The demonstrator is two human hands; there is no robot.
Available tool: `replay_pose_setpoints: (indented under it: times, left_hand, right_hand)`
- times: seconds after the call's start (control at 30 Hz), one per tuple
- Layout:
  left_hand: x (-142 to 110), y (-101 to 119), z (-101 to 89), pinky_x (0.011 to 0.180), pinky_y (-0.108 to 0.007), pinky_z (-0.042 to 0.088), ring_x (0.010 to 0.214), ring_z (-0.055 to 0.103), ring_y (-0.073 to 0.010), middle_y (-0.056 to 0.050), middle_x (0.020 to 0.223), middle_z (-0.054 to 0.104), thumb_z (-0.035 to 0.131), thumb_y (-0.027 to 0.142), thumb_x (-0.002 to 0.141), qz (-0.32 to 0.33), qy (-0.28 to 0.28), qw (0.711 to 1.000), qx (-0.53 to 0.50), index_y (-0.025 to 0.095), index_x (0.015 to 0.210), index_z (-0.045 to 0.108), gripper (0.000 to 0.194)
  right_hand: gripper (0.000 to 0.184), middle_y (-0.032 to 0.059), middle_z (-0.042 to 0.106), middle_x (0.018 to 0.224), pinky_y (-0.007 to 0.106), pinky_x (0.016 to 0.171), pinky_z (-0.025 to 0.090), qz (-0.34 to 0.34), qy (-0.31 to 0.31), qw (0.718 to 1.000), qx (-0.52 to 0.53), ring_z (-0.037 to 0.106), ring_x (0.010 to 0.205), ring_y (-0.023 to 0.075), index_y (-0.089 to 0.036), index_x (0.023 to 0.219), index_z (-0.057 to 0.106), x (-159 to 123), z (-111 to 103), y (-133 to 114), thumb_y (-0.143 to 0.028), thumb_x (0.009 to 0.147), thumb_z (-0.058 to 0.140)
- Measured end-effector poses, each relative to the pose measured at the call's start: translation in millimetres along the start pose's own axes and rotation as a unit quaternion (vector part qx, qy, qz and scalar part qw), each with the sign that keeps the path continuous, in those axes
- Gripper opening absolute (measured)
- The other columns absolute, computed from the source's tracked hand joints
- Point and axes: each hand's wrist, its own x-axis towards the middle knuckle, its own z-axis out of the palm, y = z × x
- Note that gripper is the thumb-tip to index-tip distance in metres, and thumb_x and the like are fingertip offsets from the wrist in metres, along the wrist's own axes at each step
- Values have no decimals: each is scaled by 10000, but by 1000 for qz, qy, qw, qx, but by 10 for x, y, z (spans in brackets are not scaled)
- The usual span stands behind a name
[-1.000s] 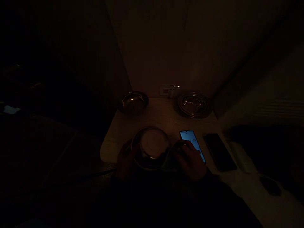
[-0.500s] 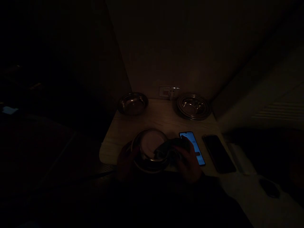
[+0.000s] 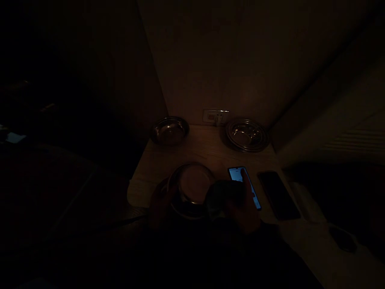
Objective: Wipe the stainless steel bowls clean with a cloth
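The scene is very dark. A shiny metal bowl (image 3: 195, 182), its flat base turned up toward me, lies near the table's front edge. My left hand (image 3: 161, 202) is closed on its left rim. In my right hand (image 3: 242, 208) is a dark cloth (image 3: 221, 194), bunched at the bowl's right side; whether it touches the rim I cannot tell. My right thumb points up over a lit phone (image 3: 252, 188) lying just beyond the hand.
On the wooden table (image 3: 207, 150) a steel bowl (image 3: 170, 132) stands back left and a stack of steel dishes (image 3: 246, 136) back right. A wall socket (image 3: 215, 116) is behind them. A dark phone (image 3: 279, 195) lies right of the lit one.
My right hand and the cloth have moved off the bowl's base to the right, and the thumb has lifted. My left hand and the bowl stay nearly in place.
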Motion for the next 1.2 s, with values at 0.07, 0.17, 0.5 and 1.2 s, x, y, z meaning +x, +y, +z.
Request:
replay_pose_setpoints:
  times: [0.07, 0.17, 0.5, 1.2]
  left_hand:
    - [-3, -20, 8, 762, -297, 520, 969, 641, -219, -108, 1104, 655, 672, 345, 744, -5, -2, 1000, -21, 181, 1165, 531, 473]
    - [-7, -51, 17, 787, -316, 521, 982, 638, -225, -115, 1115, 651, 662, 309, 751, 4, -8, 999, -35, 175, 1171, 524, 462]
    - [-46, -11, 4, 897, -356, 489, 1079, 601, -239, -99, 1143, 649, 630, 329, 772, 28, 7, 999, 42, 199, 1197, 546, 453]
    - [52, -134, 230, 1015, -368, 396, 1181, 510, -235, -81, 1294, 541, 583, 422, 787, 63, 73, 994, 44, 204, 1219, 521, 488]
  right_hand:
    - [550, 104, 576, 1112, 449, 863, 477, -7, 72, 996, -47, 562, 1034, 263, -217, 1318, 391, 43, -137, 16, -293, 798, 554]
    - [311, 95, 583, 1062, 451, 829, 485, -119, 144, 973, -135, 570, 986, 267, -222, 1086, 543, 36, -199, 36, -248, 779, 590]
    - [444, 118, 577, 1168, 436, 864, 505, -111, -38, 992, -54, 562, 1073, 249, -207, 1282, 423, -366, 242, 13, -202, 844, 494]
    - [570, 147, 528, 1251, 461, 822, 443, -223, -192, 916, -271, 459, 1048, 318, -123, 1297, 492, -127, 143, -227, -239, 744, 564]
